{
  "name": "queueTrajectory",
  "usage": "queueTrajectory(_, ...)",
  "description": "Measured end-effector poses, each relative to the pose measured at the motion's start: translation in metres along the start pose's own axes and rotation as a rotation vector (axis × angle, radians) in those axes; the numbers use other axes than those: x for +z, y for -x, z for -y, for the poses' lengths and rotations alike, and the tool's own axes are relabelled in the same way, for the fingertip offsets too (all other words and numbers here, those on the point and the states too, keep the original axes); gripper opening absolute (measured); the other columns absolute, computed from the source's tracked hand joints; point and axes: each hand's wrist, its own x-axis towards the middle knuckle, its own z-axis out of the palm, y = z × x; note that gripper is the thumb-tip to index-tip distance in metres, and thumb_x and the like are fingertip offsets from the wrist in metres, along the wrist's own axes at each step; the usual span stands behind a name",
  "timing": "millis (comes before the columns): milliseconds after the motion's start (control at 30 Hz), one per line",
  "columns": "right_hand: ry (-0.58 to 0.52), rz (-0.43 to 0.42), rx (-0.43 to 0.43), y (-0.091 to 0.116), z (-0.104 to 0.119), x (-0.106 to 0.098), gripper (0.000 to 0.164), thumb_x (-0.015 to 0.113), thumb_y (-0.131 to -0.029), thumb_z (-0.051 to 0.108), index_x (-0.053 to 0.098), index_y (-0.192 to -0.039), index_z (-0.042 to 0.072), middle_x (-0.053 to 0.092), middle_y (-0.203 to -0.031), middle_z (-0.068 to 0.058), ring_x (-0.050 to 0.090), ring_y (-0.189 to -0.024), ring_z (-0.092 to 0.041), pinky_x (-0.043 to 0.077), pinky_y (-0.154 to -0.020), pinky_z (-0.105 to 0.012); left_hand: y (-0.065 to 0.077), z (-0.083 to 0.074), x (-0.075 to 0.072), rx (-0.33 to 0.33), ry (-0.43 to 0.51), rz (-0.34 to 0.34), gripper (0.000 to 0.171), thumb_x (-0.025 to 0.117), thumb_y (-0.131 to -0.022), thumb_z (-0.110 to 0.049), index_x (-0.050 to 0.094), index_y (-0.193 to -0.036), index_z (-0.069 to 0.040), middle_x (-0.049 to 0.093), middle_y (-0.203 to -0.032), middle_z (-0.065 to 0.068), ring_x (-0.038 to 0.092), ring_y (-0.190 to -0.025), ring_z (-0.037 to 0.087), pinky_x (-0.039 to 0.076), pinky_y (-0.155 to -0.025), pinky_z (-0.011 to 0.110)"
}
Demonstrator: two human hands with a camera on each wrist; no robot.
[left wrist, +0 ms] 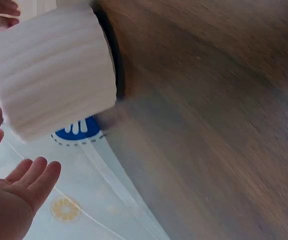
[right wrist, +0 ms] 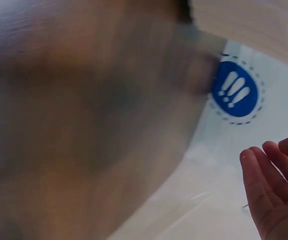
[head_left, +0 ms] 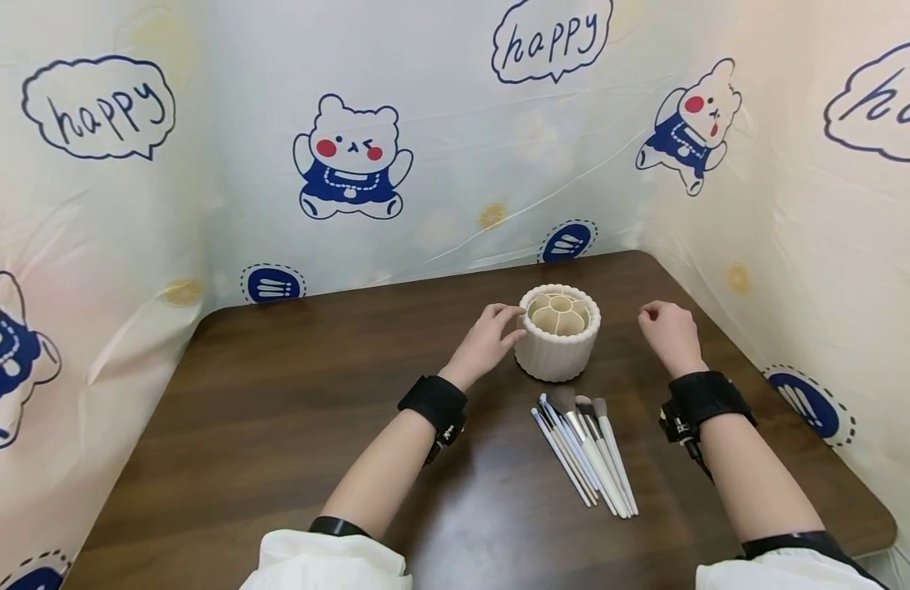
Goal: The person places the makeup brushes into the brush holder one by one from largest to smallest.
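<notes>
Two bare hands flank a white cup [head_left: 554,360] toward the far side of a brown counter [head_left: 300,410], seen here from my remote station. The left hand [head_left: 486,342] is at the cup's left side, thumb and fingers spread wide with a gap between them; I cannot tell from my feeds whether the fingertips touch the wall or stop just beside it. The right hand [head_left: 669,334] hovers to the right, clear of the cup, its grasp narrow — fingers bent loosely toward the thumb, with nothing in them on my right wrist view.

The cup stands upright, ribbed outside and scalloped at the rim, its inside split by beige dividers [head_left: 559,311] into rounded compartments. On the near side of it, a loose bundle of brushes [head_left: 584,459] lies fanned on the counter, bristle heads toward the cup and pale handles toward the person.

I see a black strap [head_left: 433,403] around the left wrist and a black band [head_left: 709,396] around the right, with white sleeves [head_left: 325,561] at the bottom of my head view. Behind the counter hangs a pale backdrop [head_left: 455,147] printed with cartoon bears and the word "happy" — in blue lettering inside cloud-shaped bubbles.
</notes>
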Motion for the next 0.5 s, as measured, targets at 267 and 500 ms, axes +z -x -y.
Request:
queueTrajectory(267,-0.009,0.111,0.079,0.016,-0.027,0.019,0.033,0.046,-0.094,0.013,0.065,-0.107,-0.010,0.066,-0.103,-0.028,0.061,-0.087,-0.039,0.048,-0.074,-0.047,-0.008,-0.009,0.008,0.018,-0.016,0.040,0.040,0.059,-0.093,-0.036,0.057,-0.127,-0.015,0.037,-0.147,0.018,0.046,-0.131,0.032,0.045,-0.105,0.044)
queueTrajectory(500,-0.063,0.177,0.111,0.029,-0.043,0.030,0.030,0.047,-0.092,0.011,0.066,-0.103,-0.010,0.070,-0.082,-0.021,0.064,-0.069,-0.025,0.048,-0.067,-0.034,-0.011,-0.015,0.016,-0.044,0.038,0.078,0.048,0.069,-0.085,-0.040,0.054,-0.124,-0.017,0.030,-0.152,0.019,0.038,-0.138,0.034,0.039,-0.109,0.049)
